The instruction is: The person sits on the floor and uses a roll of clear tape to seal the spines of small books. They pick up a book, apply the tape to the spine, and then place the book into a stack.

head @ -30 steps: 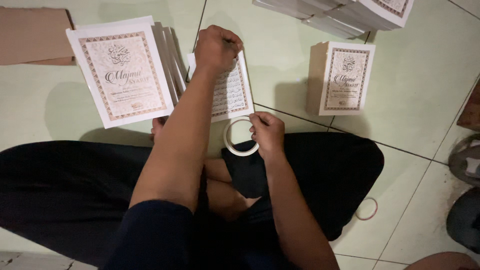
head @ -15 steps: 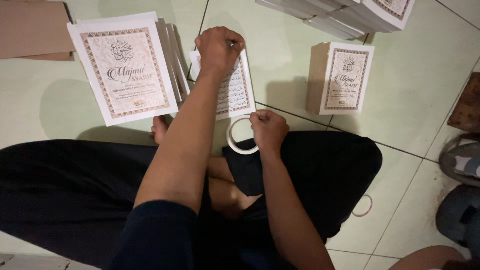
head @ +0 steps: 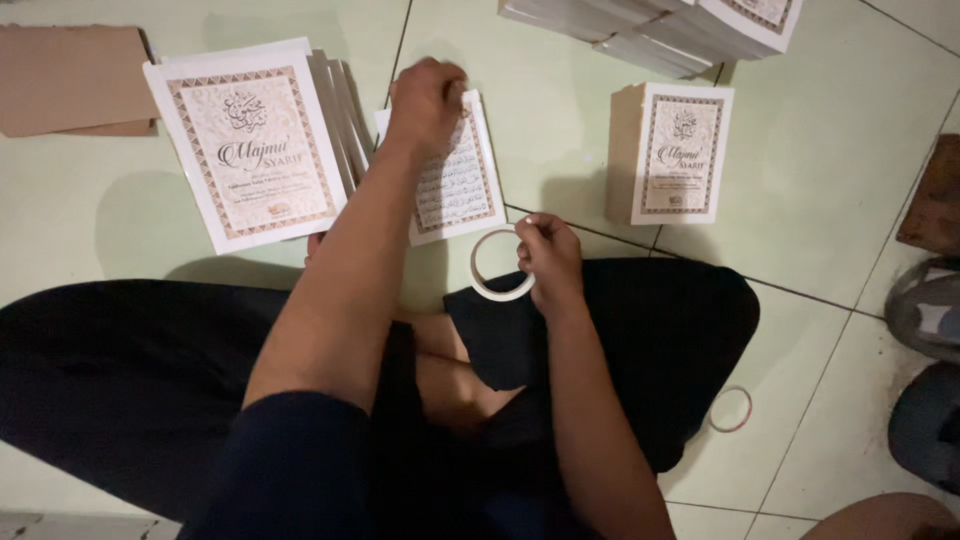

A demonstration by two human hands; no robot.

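At frame centre the right hand (head: pixel 548 255) pinches a thin white tape ring (head: pixel 497 265) above the lap; the left hand (head: pixel 428 97), fingers curled, presses a flat printed paper booklet (head: pixel 455 180) on glossy pale tiles (head: pixel 560 130) upper centre

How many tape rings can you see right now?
2. One white tape ring is held in the right hand above the lap; a thinner ring lies on the floor tiles beside the right knee. Others may be hidden.

Cardboard sheets (head: pixel 70 80), stacked booklets (head: pixel 660 25), loose ring (head: pixel 730 409), sandals (head: pixel 925 310).
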